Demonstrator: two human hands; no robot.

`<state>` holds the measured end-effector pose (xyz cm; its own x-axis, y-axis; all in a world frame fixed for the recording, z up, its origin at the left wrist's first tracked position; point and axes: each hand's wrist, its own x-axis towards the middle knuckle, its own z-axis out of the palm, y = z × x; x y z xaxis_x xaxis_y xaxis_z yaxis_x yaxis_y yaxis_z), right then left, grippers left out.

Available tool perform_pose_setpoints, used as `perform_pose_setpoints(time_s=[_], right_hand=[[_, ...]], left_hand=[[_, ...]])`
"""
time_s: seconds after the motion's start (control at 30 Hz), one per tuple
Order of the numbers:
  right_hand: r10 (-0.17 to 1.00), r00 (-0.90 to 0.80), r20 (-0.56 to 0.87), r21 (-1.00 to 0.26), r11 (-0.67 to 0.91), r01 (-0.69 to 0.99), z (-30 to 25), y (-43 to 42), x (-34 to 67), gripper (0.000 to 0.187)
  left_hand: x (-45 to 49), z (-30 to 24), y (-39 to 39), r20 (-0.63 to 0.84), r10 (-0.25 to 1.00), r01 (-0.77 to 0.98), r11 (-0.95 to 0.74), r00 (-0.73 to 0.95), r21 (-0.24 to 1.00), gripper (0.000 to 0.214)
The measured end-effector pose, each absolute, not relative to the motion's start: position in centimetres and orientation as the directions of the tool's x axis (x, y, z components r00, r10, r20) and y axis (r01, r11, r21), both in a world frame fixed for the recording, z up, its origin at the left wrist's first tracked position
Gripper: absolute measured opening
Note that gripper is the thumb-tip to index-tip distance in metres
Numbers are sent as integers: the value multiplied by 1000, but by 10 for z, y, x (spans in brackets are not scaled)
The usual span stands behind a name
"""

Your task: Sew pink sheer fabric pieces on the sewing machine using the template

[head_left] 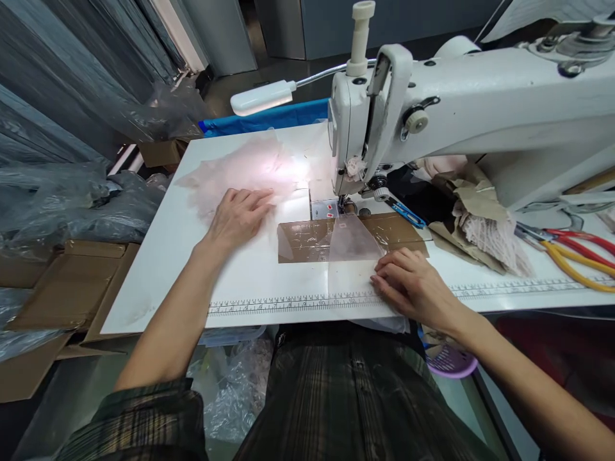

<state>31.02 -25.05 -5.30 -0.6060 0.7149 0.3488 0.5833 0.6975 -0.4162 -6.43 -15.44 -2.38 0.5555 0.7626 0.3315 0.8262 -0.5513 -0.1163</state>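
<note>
My left hand point(239, 216) lies flat with fingers stretched on the edge of a pile of thin pale pink fabric point(240, 169) on the white table point(163, 256). My right hand point(414, 285) rests near the front edge, its fingertips pressing the right side of a sheer pink fabric piece point(350, 246) that runs up under the presser foot point(344, 206) of the white sewing machine point(461, 109). Brown tape patches point(302, 242) lie beneath that piece.
Red and yellow scissors point(571, 250) and crumpled brown paper with pink fabric point(480, 218) lie at the right. Blue snips point(406, 214) sit by the needle. A lamp point(262, 97) shines on the table. Cardboard boxes point(72, 288) and plastic bags stand at the left.
</note>
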Motion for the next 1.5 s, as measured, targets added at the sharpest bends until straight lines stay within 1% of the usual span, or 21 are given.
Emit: perform_pose_setpoints(time_s=[0.07,0.17,0.23,0.27,0.33,0.37,0.4,0.43,0.5,0.57,0.63,0.73,0.87,0.93,1.0,1.1,1.2,1.27,1.37,1.43,1.5], right_hand=[[731,-559,392,-495,679,542,-50,-251,313,11],[767,-449,459,-589,641,492,-43,-249,317,13],[792,-395,465,-624,610,488,-36,-247,318,15],[804,-372,464,-635,594,494,-34,-245,318,16],[822,-325,467,-645,568,511,-29,-242,316,15],[829,-302,471,-646,558,521,-27,-240,315,14],[835,-280,474,-647,546,533,-26,-239,314,14],[841,-260,474,-649,534,542,-25,-238,313,14],[853,-236,466,-659,513,550,-25,-236,313,14],[860,-225,457,-672,500,546,-26,-236,316,15],[871,-234,433,-692,487,533,-28,-236,321,16],[896,-253,365,-735,445,511,-33,-233,327,19],[910,-292,294,-803,401,441,-38,-220,317,29],[903,-335,271,-832,394,390,-37,-214,306,34],[900,-355,251,-852,380,360,-32,-210,294,39],[898,-378,224,-881,352,315,-22,-209,277,46],[849,-496,181,-938,301,171,-12,-210,262,50],[769,-629,114,-978,198,65,-6,-210,252,54],[547,-837,-19,-1000,-10,16,0,-208,242,60],[406,-909,-94,-989,-144,38,1,-204,242,52],[317,-933,-170,-962,-257,88,-2,-198,246,46]], left_hand=[[-66,-18,-158,355,765,841,-516,538,-164,18],[-52,-5,-171,463,743,865,-487,484,-123,18],[-31,0,-184,520,730,853,-522,444,3,19],[-17,1,-190,492,755,826,-551,433,118,21],[13,-2,-202,347,815,744,-571,463,348,28],[28,-5,-207,254,844,741,-536,471,405,36],[42,-8,-212,186,868,771,-495,461,401,45],[54,-11,-215,149,882,814,-470,447,342,48],[70,-16,-218,107,884,860,-468,456,204,43],[75,-17,-218,108,878,869,-477,466,129,32],[73,-13,-220,156,867,860,-493,473,132,28],[67,-6,-226,288,824,830,-540,488,139,26],[64,-5,-236,412,760,796,-593,503,123,23],[65,-4,-241,446,737,770,-620,507,149,27],[67,0,-247,461,716,710,-666,524,227,29],[68,12,-259,399,712,518,-698,578,494,21],[63,23,-268,225,758,339,-509,613,791,20],[57,27,-269,123,789,258,-338,602,905,23],[41,26,-266,67,843,192,-199,534,961,21],[28,24,-262,53,887,204,-164,459,965,20],[16,22,-259,33,924,209,-121,381,971,20]])
